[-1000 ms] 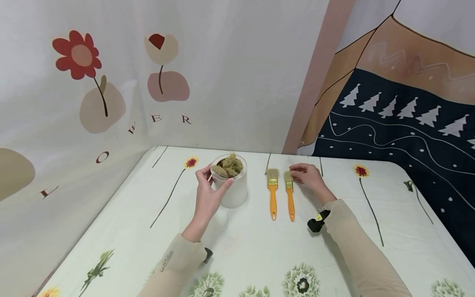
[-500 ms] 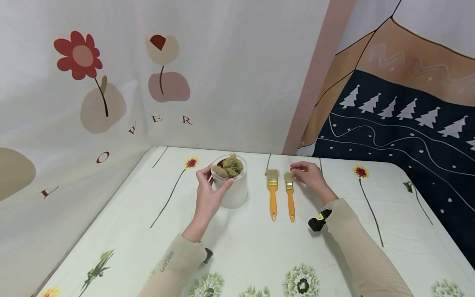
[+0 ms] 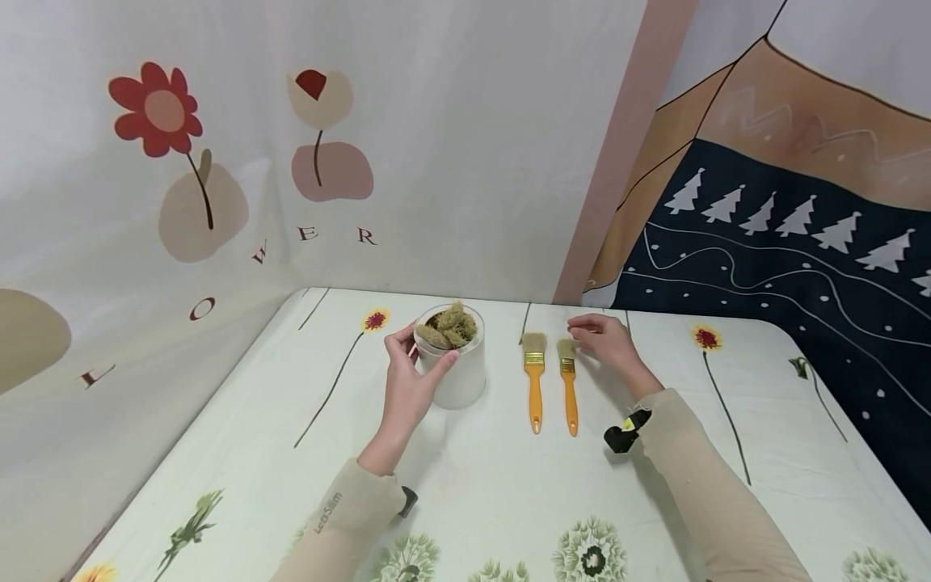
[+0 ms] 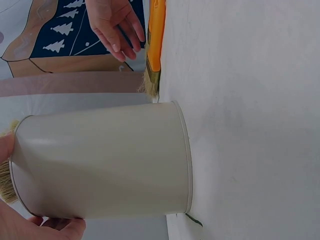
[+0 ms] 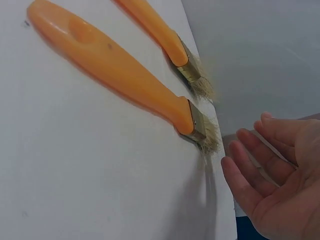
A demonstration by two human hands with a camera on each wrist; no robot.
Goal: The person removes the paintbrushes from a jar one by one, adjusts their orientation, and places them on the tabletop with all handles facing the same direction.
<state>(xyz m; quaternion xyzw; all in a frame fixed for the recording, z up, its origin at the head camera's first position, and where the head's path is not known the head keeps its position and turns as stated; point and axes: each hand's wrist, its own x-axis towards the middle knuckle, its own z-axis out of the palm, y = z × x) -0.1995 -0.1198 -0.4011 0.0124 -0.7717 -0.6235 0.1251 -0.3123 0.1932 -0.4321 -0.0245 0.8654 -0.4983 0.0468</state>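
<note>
A white cylindrical holder stands upright on the table, with several brushes' bristle heads showing bristles-up at its mouth. Its rim is gripped by my left hand, thumb on the near side and fingers round the far left. To the right lie two orange-handled paintbrushes side by side, bristles pointing away: a wider paintbrush and a narrower paintbrush. My right hand hovers beside the narrower one's bristles. In the right wrist view its relaxed fingers are apart from the bristles and hold nothing.
A white flower-printed cloth covers the table. Behind it hangs a pale curtain with printed flowers and letters, meeting a dark tree-patterned cloth at the right. The table's back edge runs just beyond the holder and the bristles.
My right hand has drawn slightly away from the narrower paintbrush's bristles. The left hand and the holder stay in place.
</note>
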